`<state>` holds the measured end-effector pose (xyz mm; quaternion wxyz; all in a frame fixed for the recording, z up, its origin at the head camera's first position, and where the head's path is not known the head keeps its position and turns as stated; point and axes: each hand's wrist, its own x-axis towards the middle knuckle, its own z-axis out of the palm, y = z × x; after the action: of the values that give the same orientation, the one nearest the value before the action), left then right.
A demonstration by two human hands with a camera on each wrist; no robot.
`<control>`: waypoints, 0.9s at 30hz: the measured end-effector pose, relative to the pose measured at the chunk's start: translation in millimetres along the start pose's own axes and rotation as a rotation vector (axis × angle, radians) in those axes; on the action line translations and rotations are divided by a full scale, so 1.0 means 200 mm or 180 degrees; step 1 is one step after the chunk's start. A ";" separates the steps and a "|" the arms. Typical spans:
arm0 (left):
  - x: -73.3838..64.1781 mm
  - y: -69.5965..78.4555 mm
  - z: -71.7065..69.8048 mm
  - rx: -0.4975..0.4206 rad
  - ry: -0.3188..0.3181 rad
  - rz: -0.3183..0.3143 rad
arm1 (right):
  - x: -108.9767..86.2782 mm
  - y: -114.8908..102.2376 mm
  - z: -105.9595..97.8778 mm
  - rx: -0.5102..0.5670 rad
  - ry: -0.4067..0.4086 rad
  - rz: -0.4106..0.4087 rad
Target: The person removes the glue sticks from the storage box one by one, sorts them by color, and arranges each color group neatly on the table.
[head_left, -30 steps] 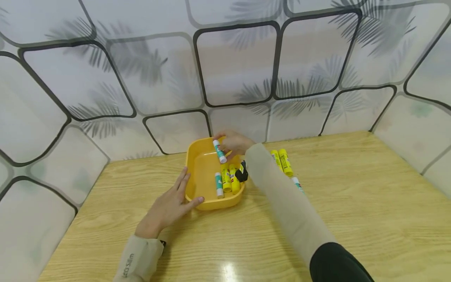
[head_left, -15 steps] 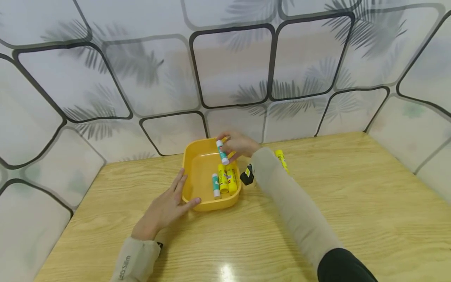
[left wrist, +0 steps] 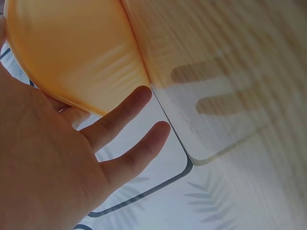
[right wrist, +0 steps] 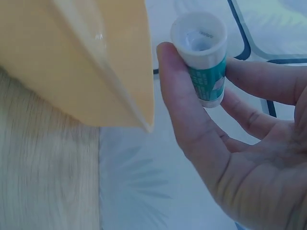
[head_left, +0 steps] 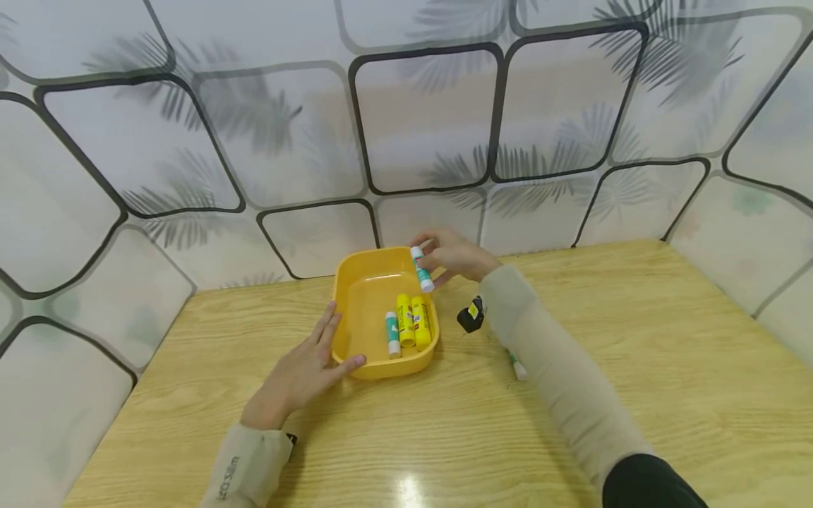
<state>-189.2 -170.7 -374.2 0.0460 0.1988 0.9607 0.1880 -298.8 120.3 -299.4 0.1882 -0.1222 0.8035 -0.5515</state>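
Observation:
My right hand (head_left: pixel 459 255) pinches a white-and-teal glue stick (head_left: pixel 422 269) between thumb and fingers, over the back right rim of a yellow plastic tray (head_left: pixel 362 339). In the right wrist view the glue stick (right wrist: pixel 206 72) shows its hollow white end, beside the tray's wall (right wrist: pixel 76 62). Inside the tray lie another teal glue stick (head_left: pixel 392 334) and two yellow glue sticks (head_left: pixel 405 320), side by side towards the right. My left hand (head_left: pixel 298 381) rests against the tray's left side with straight, spread fingers, the thumb over the front rim.
Right of the tray, another white-and-green glue stick (head_left: pixel 518 367) lies on the wooden table (head_left: pixel 356 444), partly hidden under my right sleeve (head_left: pixel 552 367). A patterned cloth (head_left: pixel 432 120) stands behind the table and along both sides.
My right hand has moved right with the teal glue stick, from over the tray's inside to its right rim. The right sleeve now covers the yellow sticks on the table. The left hand stays put.

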 end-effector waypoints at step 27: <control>0.00 0.00 -0.01 0.0010 -0.0029 0.0013 | -0.16 0.08 -0.12 -0.0220 0.0106 -0.0041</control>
<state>-189.3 -170.3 -372.6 0.0497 0.2017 0.9604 0.1857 -279.6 158.3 -300.7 0.1669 -0.1247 0.8243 -0.5265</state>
